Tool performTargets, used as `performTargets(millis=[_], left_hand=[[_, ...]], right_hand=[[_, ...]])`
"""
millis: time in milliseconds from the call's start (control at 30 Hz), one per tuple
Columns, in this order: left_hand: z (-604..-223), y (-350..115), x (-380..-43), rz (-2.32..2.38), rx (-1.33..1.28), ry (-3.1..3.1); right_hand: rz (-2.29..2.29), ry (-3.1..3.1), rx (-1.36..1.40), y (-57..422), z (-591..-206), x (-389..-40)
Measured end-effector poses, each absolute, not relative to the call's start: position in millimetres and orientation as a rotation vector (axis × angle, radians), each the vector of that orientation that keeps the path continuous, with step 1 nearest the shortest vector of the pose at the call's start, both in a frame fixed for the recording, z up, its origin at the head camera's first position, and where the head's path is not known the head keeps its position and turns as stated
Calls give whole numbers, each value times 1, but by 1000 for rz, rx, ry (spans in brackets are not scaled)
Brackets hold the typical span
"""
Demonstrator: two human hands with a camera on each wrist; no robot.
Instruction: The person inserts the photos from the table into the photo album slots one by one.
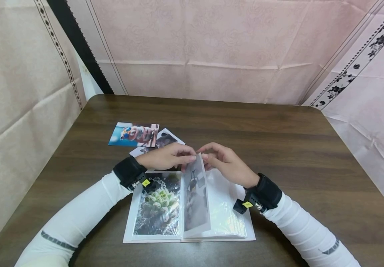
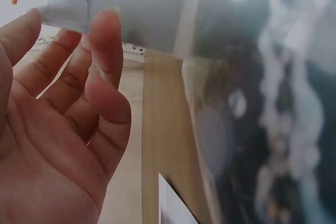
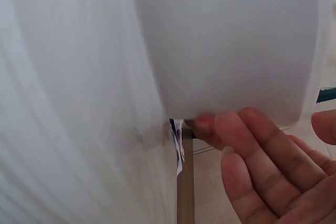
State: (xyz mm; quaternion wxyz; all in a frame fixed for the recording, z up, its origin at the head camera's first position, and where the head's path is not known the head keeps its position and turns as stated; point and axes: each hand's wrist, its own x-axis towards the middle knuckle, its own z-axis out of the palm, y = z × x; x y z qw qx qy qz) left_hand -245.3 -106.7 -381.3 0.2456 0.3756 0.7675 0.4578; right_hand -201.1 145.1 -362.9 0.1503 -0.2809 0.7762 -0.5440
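Observation:
A photo album point(image 1: 158, 237) lies spread on the table, its left page showing a succulent photo point(image 1: 160, 204). One album page point(image 1: 197, 207) stands raised near the spine, with a greyish picture visible on it. At its far top edge, my left hand point(image 1: 170, 155) pinches the page; the left wrist view shows fingers point(image 2: 107, 40) against its clear edge. From the other side my right hand point(image 1: 230, 163) holds the same page near its top corner. In the right wrist view several fingertips point(image 3: 233, 129) meet the edge of the white sheet point(image 3: 231, 51).
Beyond the album, a loose photo with a blue background point(image 1: 133, 135) lies partly over other photos point(image 1: 172, 137), which the left hand partly covers. The brown wooden table point(image 1: 278, 141) is bordered by pale cloth hangings point(image 1: 212, 44).

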Motion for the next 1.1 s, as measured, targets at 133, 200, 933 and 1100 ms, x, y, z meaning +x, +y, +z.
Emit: performTargets(millis=[133, 200, 933, 1100], left_hand=[[-382, -108, -247, 1226, 1009, 2130], [-383, -108, -247, 1229, 1009, 2125], [-375, -133, -253, 1249, 955, 2045], [-377, -144, -254, 1252, 991, 1981]], right_hand=[[-1548, 2221, -820, 144, -364, -202], [-1522, 2230, -819, 144, -365, -203], [-1345, 2287, -809, 146, -371, -209], [-1321, 2292, -820, 146, -372, -210]])
